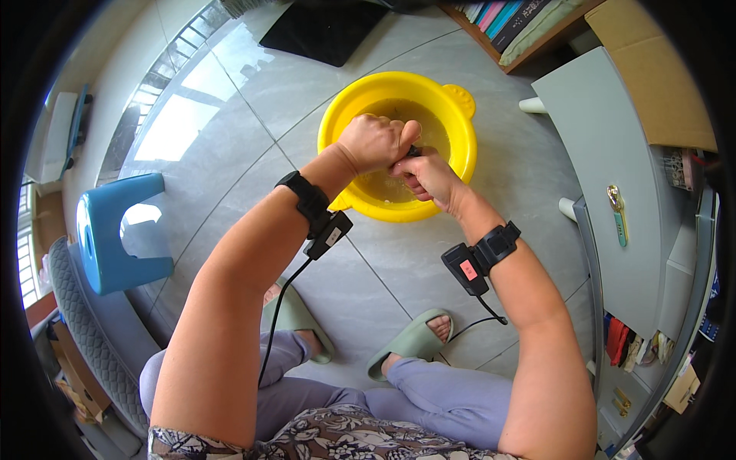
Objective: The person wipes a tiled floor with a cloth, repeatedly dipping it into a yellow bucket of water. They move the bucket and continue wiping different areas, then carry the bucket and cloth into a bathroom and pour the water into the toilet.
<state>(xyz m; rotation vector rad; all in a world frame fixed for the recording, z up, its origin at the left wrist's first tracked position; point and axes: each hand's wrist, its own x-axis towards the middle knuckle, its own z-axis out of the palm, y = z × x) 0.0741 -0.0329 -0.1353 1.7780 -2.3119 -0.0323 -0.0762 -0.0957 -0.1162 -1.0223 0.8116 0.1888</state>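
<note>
A yellow plastic basin (467,150) holding murky, brownish water stands on the tiled floor in front of me. Over it, my left hand (376,142) is closed in a fist, thumb toward the right. My right hand (430,177) touches it from the lower right with curled fingers. A small piece of a dark item (413,151) shows between the two hands; the rest is hidden inside them, so I cannot tell what it is. Black straps with small boxes are worn on both forearms.
To the left stands a blue plastic stool (106,236). A grey cabinet (621,172) with open drawers is at the right, below a cardboard box (650,75). A wooden bookshelf (489,46) and a black flat panel (325,29) lie beyond the basin.
</note>
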